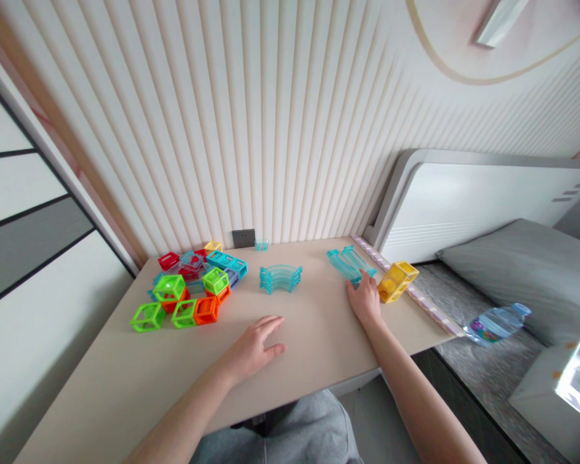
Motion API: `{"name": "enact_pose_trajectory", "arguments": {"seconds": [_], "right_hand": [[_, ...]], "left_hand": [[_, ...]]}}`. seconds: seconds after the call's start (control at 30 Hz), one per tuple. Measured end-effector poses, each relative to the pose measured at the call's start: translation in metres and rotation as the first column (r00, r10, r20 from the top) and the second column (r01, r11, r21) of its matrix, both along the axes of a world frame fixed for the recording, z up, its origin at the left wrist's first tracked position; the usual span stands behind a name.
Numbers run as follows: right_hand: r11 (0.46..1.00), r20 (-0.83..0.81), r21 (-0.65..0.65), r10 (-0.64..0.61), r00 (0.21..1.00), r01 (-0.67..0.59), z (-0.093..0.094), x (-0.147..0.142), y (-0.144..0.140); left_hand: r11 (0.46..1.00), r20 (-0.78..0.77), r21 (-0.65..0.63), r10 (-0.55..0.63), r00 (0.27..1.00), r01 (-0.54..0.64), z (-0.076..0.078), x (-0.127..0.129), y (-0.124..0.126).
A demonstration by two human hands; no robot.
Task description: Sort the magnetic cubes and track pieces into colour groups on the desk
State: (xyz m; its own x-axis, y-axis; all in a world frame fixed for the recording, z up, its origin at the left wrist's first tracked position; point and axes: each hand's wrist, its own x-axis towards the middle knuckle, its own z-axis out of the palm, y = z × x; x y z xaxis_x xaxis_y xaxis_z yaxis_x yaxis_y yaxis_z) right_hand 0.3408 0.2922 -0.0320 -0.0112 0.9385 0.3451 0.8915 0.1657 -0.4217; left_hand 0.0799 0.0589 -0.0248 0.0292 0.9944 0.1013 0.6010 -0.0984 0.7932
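We note the clear blue straight tracks (348, 264) lying right of centre on the desk (314, 335), long axis running toward upper left. Our right hand (366, 301) touches their near end, fingers loosely together; the left hand (255, 346) rests flat, spread, farther off.

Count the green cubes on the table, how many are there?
4. One green cube lies at the pile's front left, one beside the orange cube, one behind them, one further right. More may hide in the pile.
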Motion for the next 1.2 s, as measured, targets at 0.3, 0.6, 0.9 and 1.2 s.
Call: {"name": "enact_pose_trajectory", "arguments": {"seconds": [0.3,0.6,0.9,1.2], "right_hand": [[0.999,0.003,0.034,0.009,1.000,-0.009,-0.005,0.000,0.004],[0.997,-0.028,0.071,0.016,0.999,-0.014,0.001,0.002,0.002],[0.987,-0.196,0.161,0.056,0.979,-0.024,0.005,0.003,-0.001],[0.968,-0.373,0.208,0.209,0.904,-0.138,0.002,0.035,-0.036]], "left_hand": [[1.000,-0.012,-0.014,0.006,1.000,-0.006,0.000,0.000,0.002],[1.000,-0.012,-0.016,-0.001,1.000,0.001,0.000,-0.001,0.000],[1.000,-0.009,-0.006,-0.007,1.000,0.007,0.002,0.001,0.001],[0.993,-0.133,0.107,-0.042,0.990,0.057,0.009,0.011,-0.001]]}}
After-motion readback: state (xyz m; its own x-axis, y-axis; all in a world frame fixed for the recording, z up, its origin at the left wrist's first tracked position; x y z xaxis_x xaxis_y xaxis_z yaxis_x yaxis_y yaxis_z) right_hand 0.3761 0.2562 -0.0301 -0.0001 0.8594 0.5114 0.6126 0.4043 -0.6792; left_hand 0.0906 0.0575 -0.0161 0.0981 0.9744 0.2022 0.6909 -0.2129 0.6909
